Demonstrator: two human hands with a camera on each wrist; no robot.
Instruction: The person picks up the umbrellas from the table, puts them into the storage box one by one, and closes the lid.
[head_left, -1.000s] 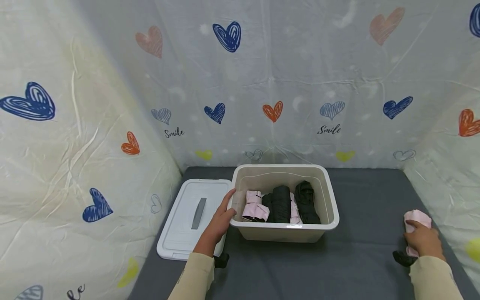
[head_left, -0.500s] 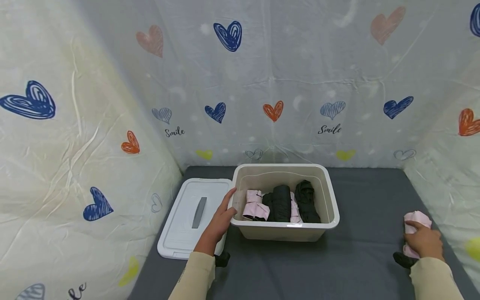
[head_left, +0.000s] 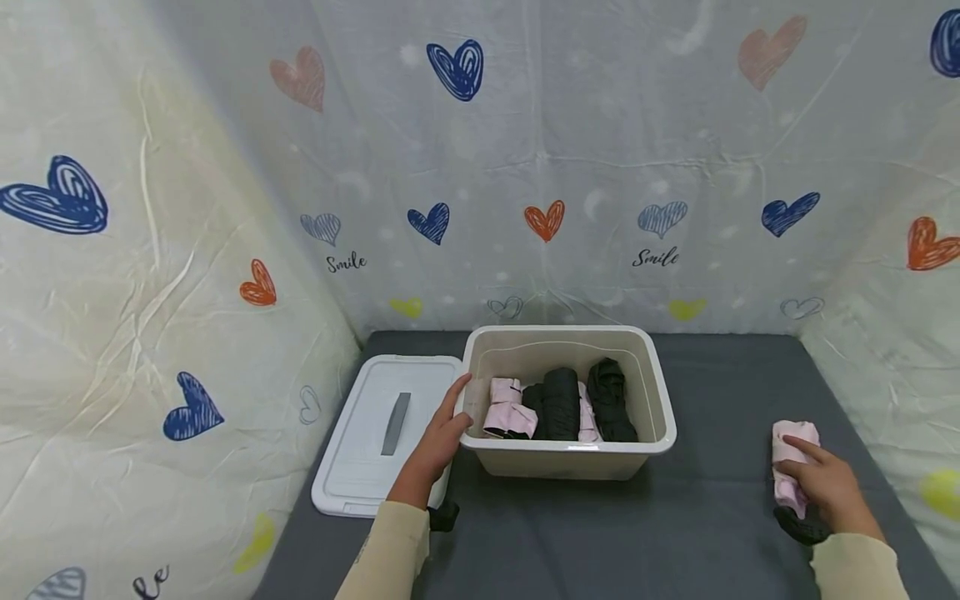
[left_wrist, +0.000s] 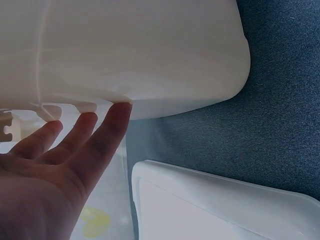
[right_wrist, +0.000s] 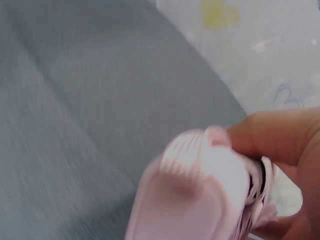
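Note:
My left hand (head_left: pixel 435 450) holds the left rim of a beige plastic storage bin (head_left: pixel 555 462). In the left wrist view, several fingers (left_wrist: pixel 102 140) reach under the rim against the bin's outer wall. Inside the bin lie rolled black bundles (head_left: pixel 562 404) and pink bundles (head_left: pixel 512 408), side by side. Far to the right, my right hand (head_left: pixel 828 492) grips a folded pink compact umbrella (head_left: pixel 787 471). Its smooth plastic end (right_wrist: pixel 185 200), ridged at the edge, faces the right wrist camera, with pleated folds beside it partly hidden by the hand.
Left of the bin lies a white lid (head_left: pixel 367 450) with a grey handle (head_left: pixel 395 423), partly behind my left forearm. A dark grey cloth (head_left: pixel 600 533) covers the table. Heart-printed sheets (head_left: pixel 480 167) hang behind it and along both sides.
My right hand has moved left with the pink umbrella, away from the table's right edge. My left hand and the bin stay in place.

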